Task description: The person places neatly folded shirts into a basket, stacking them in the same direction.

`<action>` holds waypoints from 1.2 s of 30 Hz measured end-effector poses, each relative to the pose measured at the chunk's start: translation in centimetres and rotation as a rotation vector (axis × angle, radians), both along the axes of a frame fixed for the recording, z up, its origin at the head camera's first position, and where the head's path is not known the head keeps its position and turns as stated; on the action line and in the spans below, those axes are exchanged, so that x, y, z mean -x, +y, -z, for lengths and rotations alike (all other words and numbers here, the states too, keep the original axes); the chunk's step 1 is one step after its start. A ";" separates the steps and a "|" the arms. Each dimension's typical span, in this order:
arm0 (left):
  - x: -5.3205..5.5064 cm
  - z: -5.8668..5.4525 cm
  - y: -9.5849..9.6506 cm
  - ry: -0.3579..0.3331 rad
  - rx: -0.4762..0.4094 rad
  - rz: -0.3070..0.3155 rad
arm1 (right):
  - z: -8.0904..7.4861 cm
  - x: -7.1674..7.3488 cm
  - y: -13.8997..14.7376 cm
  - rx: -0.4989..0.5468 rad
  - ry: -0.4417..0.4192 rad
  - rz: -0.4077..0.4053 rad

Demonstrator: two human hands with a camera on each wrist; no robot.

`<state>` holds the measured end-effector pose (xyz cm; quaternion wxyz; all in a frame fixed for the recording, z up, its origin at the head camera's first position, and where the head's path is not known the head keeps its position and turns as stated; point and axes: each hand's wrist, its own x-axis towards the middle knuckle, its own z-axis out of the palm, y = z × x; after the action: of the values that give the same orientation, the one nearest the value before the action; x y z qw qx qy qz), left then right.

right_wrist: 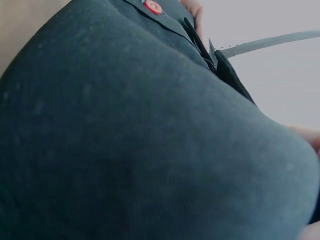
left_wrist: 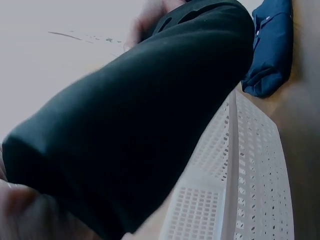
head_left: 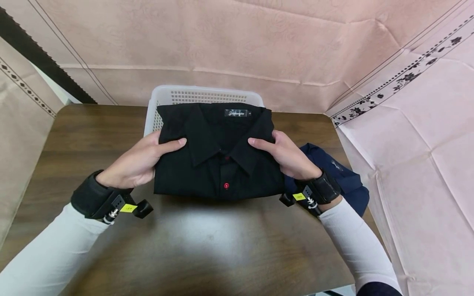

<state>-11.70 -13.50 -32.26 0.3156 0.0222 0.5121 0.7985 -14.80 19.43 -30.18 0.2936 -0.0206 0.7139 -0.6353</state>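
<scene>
A folded black shirt (head_left: 207, 172) with a collar and red buttons hangs between both hands in the head view, above the table and partly in front of a white basket (head_left: 207, 91). My left hand (head_left: 142, 158) grips its left side, thumb on top and the other fingers hidden beneath. On the opposite side my right hand (head_left: 286, 154) holds it the same way. The left wrist view shows the underside of the black shirt (left_wrist: 130, 115) raised over the perforated basket (left_wrist: 260, 165). Black cloth (right_wrist: 150, 135) fills most of the right wrist view, with a red button near the top.
A folded navy garment (head_left: 342, 176) lies on the wooden table (head_left: 207, 246) at the right, partly behind my right wrist. Pale patterned sheeting (head_left: 237, 45) stands behind the table and along its sides. The basket is near the table's back edge.
</scene>
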 end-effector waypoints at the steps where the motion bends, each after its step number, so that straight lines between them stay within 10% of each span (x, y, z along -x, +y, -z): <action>1: 0.1 0.0 0.0 0.003 -0.004 0.000 | 0.0 0.2 0.0 -0.003 0.001 0.002; 36: 5.3 -0.2 -1.3 -0.009 -0.111 0.003 | 0.0 5.1 -1.6 -0.047 0.090 0.021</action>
<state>-17.05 -14.81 -32.06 0.3175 0.0371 0.4656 0.8253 -19.91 17.88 -30.16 0.2549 -0.0347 0.7413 -0.6200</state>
